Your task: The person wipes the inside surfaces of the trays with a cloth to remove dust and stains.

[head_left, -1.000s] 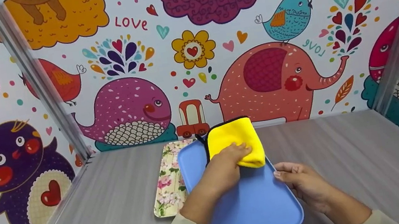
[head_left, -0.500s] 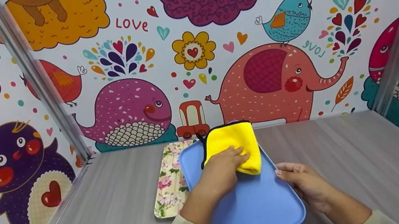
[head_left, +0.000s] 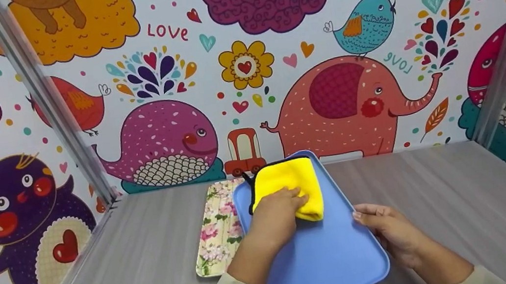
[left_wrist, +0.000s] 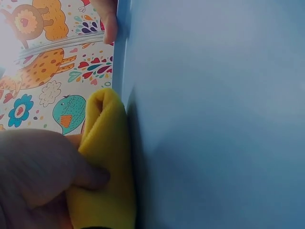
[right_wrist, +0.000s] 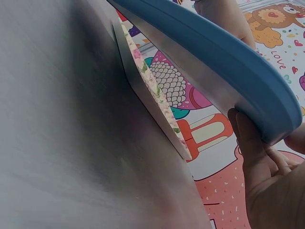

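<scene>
The blue tray is held tilted above the grey bench, its right edge gripped by the right hand. At its far end, the yellow cloth is gripped by the left hand. Towards the bench's far edge lies a floral tray; "LOVE" is printed on the wall.

Glare whitens the dim left wrist view's upper left edge.

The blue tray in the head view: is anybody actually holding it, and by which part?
Yes, the right hand holds the blue tray by its long right edge, roughly midway along, with fingers reaching the underside.
</scene>
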`<state>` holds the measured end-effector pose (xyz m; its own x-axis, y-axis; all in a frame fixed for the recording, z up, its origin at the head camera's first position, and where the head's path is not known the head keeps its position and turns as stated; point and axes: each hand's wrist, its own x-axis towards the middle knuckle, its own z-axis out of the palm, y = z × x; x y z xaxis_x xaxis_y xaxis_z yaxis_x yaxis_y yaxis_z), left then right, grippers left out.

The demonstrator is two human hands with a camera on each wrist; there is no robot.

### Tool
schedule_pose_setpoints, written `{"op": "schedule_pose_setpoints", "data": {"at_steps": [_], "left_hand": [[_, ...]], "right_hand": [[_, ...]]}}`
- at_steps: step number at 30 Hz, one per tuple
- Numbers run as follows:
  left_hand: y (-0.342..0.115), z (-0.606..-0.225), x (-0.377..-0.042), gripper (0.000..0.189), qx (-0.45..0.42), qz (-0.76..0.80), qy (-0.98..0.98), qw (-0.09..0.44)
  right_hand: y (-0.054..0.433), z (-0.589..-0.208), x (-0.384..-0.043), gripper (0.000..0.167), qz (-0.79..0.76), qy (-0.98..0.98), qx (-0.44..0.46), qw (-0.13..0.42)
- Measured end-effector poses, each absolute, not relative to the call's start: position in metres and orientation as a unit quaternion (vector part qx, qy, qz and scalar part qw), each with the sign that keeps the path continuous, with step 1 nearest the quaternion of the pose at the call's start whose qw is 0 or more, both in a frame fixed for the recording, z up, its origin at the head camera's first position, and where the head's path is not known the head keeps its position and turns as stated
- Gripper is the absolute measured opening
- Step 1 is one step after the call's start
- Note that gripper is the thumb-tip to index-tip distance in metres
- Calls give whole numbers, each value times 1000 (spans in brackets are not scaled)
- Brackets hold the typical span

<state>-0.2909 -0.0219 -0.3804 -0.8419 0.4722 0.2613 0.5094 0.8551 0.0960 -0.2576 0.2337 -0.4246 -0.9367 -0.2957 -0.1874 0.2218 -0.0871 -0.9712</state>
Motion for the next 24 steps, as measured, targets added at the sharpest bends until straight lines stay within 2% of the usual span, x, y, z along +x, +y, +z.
{"op": "schedule_pose_setpoints", "data": {"at_steps": [6, 13, 24], "left_hand": [[-25, -381, -292, 43, -252, -55, -957, 134], [-28, -382, -294, 46, -217, -47, -969, 110], [-29, -381, -296, 48, -191, -1, -976, 101]], "right_hand": [[235, -425, -257, 52, -742, 648, -38, 167], [235, -426, -258, 44, -750, 641, -41, 158], [236, -429, -259, 35, -759, 634, -25, 147]]}}
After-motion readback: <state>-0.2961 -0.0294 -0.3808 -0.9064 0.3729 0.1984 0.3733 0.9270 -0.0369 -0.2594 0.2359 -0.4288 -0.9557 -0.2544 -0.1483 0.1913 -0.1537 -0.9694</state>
